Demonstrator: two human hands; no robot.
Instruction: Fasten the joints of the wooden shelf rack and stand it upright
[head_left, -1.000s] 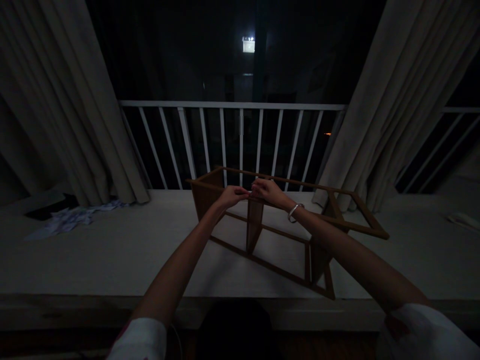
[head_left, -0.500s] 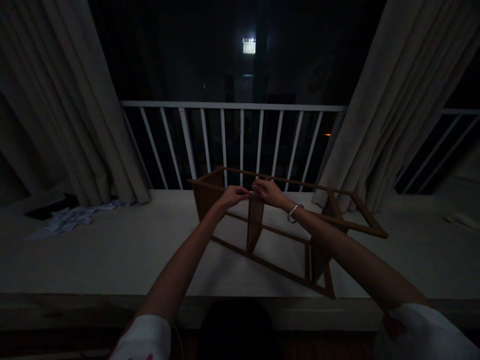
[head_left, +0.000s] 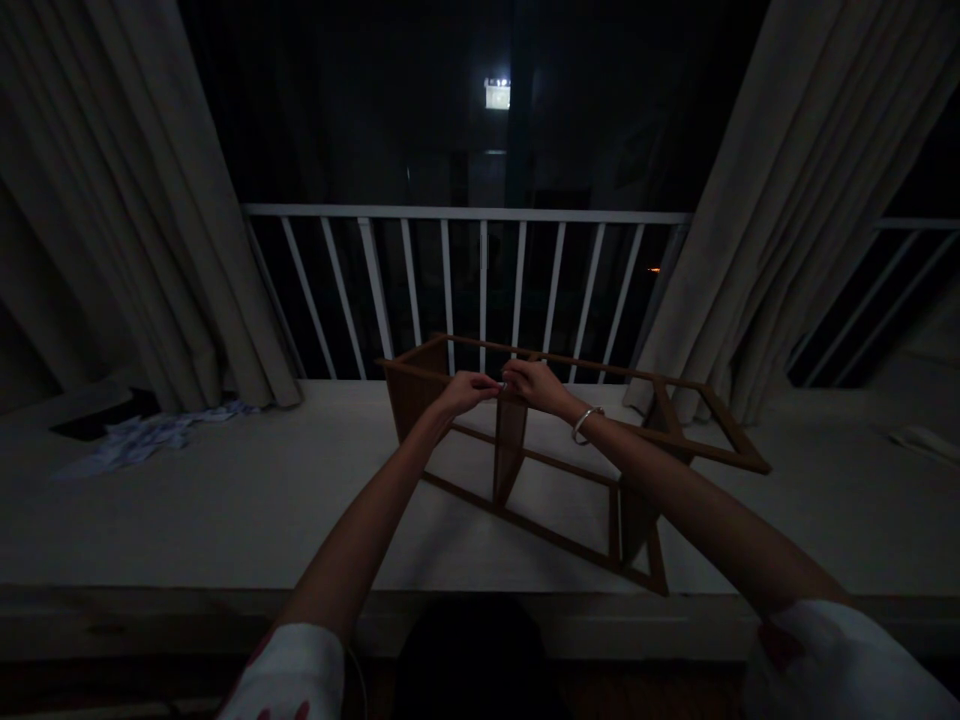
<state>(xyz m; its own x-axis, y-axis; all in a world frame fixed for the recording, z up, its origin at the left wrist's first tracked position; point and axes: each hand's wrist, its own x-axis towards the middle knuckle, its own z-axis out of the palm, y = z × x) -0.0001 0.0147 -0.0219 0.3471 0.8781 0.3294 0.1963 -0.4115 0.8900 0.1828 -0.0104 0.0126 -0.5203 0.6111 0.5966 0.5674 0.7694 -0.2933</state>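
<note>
A brown wooden shelf frame [head_left: 510, 455] lies on its side on the pale window ledge. Its upper side rail meets a cross shelf where both of my hands come together. My left hand [head_left: 471, 392] is closed in a pinch at that joint. Close against it, my right hand [head_left: 534, 385] also pinches, a silver bracelet [head_left: 587, 425] round its wrist. A tiny light-coloured piece shows between the fingertips, too small and dark to name.
White railings [head_left: 465, 214] stand behind the frame, before a dark window. Curtains hang at left [head_left: 187, 250] and right [head_left: 712, 240]. Papers [head_left: 142, 440] lie on the ledge [head_left: 300, 530] at left. A pale cloth-like thing [head_left: 924, 442] lies far right.
Almost nothing differs. My right hand has shifted very slightly left, and both hands stay pinched at the same joint of the frame.
</note>
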